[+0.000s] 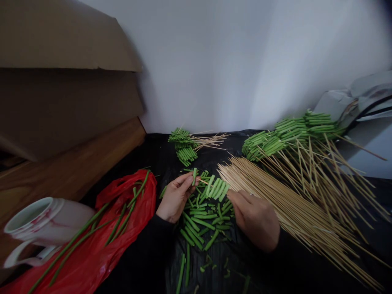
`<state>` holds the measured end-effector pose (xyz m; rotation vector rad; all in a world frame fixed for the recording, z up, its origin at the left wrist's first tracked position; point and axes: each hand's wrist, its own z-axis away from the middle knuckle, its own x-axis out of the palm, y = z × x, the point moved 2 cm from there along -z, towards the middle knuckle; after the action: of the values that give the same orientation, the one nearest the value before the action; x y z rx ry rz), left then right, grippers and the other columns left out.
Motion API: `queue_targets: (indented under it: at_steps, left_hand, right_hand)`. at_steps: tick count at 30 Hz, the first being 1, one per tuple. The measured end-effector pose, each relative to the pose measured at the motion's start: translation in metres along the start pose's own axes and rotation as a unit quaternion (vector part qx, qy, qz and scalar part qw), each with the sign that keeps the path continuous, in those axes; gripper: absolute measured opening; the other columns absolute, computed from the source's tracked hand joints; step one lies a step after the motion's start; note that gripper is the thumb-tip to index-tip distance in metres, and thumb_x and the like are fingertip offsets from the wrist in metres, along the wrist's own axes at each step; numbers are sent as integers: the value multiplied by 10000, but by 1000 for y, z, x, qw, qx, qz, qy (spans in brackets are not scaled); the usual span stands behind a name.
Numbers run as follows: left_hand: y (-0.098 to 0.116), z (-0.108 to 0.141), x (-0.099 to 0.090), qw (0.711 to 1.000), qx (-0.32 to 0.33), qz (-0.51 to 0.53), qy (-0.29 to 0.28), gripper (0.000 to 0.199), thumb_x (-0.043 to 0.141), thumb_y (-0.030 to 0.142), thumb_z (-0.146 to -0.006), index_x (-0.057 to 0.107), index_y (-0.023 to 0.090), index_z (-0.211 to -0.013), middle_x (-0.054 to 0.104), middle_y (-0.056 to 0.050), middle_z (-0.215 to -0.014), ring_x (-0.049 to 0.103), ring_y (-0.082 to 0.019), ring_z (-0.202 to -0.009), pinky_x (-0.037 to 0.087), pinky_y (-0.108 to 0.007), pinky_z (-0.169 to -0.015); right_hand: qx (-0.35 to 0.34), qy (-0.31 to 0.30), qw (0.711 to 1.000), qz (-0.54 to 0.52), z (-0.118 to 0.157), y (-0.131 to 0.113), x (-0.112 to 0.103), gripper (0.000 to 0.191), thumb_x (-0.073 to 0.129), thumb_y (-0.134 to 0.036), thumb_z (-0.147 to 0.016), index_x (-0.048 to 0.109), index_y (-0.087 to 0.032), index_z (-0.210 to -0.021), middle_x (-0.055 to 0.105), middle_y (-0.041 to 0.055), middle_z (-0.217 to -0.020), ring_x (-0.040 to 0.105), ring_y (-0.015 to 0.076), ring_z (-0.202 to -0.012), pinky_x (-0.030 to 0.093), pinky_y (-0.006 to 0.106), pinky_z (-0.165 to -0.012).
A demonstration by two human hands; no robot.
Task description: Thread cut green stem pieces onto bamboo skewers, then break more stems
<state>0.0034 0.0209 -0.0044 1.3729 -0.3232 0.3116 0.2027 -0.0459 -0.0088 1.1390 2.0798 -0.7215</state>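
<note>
The right hand is clamped on a skewer threaded with green stalk pieces. Its tip points to the left hand, slightly apart, where another piece is pinched. Loose pieces are left on black plastic below, and bare skewers are heaped rightward. Filled skewers are stacked farther off, near the wall.

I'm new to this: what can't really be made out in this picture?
Head view only:
The skewer: right end hidden by the right hand.
The green stem piece: lower end hidden by the left hand.
The white jug: contents too dim to tell.
The cardboard box: cut off by the top and left edges.
</note>
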Motion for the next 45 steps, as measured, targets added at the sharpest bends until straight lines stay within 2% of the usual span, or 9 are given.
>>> queue_targets:
  at_steps: [7, 17, 31, 45]
  left_hand:
    - [0, 0, 0, 1000, 5, -13, -24, 330, 803, 281, -661, 737, 134, -948, 735, -61, -885, 623, -84, -759, 477, -169, -694]
    - [1, 2, 2, 999, 3, -26, -30, 341, 806, 289, -655, 744, 132, -951, 729, -64, -859, 619, -92, -760, 467, -169, -686]
    - [-4, 2, 3, 993, 27, -107, -39, 330, 787, 350, -665, 747, 140, -917, 722, -58, -819, 616, -126, -750, 477, -239, -736]
    - [-5, 0, -1, 995, -89, 16, -46, 217, 817, 177, -641, 736, 118, -833, 705, -35, -781, 606, -61, -664, 478, -148, -618]
  right_hand:
    - [-2, 0, 1000, 5, 0, 0, 0, 221, 425, -150, -906, 638, -173, -961, 594, 5, -691, 519, 125, -587, 290, 289, -569]
    - [1, 3, 1000, 12, 0, 1, 1, 234, 412, -164, -914, 644, -171, -944, 582, 0, -679, 493, 118, -564, 269, 298, -559]
    - [-4, -4, 1000, 22, 2, 1, 3, 224, 432, -148, -894, 649, -171, -947, 568, -5, -663, 475, 121, -537, 254, 307, -552]
    - [0, -4, 1000, 12, 2, -2, 3, 233, 434, -126, -882, 646, -169, -969, 564, -6, -660, 487, 119, -553, 260, 301, -551]
